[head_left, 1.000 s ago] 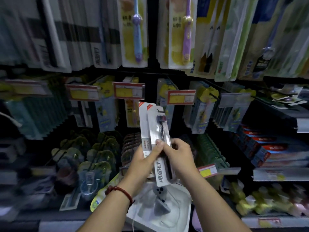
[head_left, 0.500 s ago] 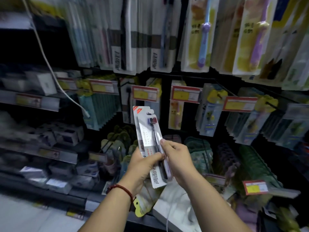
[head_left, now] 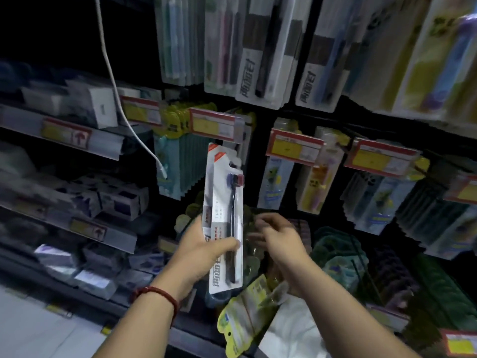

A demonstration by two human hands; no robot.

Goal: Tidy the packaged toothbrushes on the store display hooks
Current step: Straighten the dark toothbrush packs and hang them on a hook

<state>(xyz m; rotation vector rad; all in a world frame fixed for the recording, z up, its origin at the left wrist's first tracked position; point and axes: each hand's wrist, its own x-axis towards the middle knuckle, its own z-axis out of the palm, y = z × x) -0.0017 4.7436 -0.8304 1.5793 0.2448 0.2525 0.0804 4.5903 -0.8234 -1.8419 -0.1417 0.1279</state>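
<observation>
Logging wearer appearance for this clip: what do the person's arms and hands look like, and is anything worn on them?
The left forearm and right forearm are bare, with no sleeves in view. The left hand and right hand wear no gloves. A thin dark red cord bracelet circles the left wrist; the right wrist carries nothing. No rings show, though the right fingers are blurred.

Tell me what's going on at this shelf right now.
A person is sorting toothbrush packs at a store display. The left grip holds a white toothbrush pack upright by its lower half, in front of the hanging packs and not on any hook. The right grip hovers just beside it, blurred, fingers loosely curled, apparently holding nothing. A green pack sits tilted below the hands.
</observation>
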